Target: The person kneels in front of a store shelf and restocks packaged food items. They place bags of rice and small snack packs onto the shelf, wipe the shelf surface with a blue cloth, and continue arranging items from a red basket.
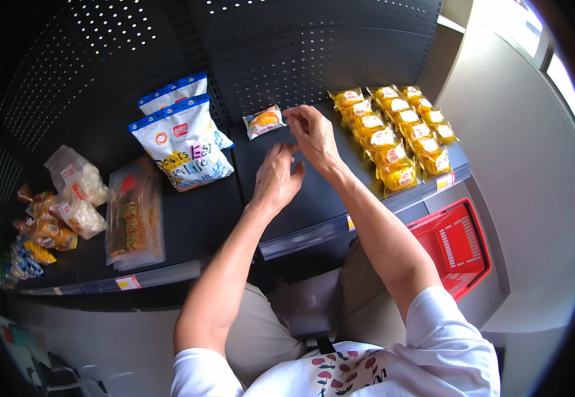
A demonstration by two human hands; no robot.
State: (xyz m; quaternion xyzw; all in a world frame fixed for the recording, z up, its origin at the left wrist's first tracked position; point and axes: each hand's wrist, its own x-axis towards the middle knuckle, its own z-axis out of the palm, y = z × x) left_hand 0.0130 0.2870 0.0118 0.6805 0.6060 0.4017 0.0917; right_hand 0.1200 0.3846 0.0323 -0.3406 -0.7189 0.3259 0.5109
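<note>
A small wrapped snack (pixel 264 122) with an orange picture on its packet lies on the dark metal shelf (pixel 312 198). My right hand (pixel 315 136) is above the shelf with bent fingers, their tips close by the packet's right end; whether they touch it I cannot tell. Just in front of the packet is my left hand (pixel 278 176), its fingers loosely curled and the thumb apart. Neither hand shows anything in its grasp. Yellow-wrapped small cakes (pixel 382 139) stand in rows to the right of my hands.
Left of my hands stand two white-and-blue snack bags (pixel 183 144). Flat clear packets (pixel 133 218) and bags of pale food (pixel 81 193) lie further left. A perforated back panel (pixel 272 64) rises behind. A red shopping basket (pixel 458 248) is below the shelf at right.
</note>
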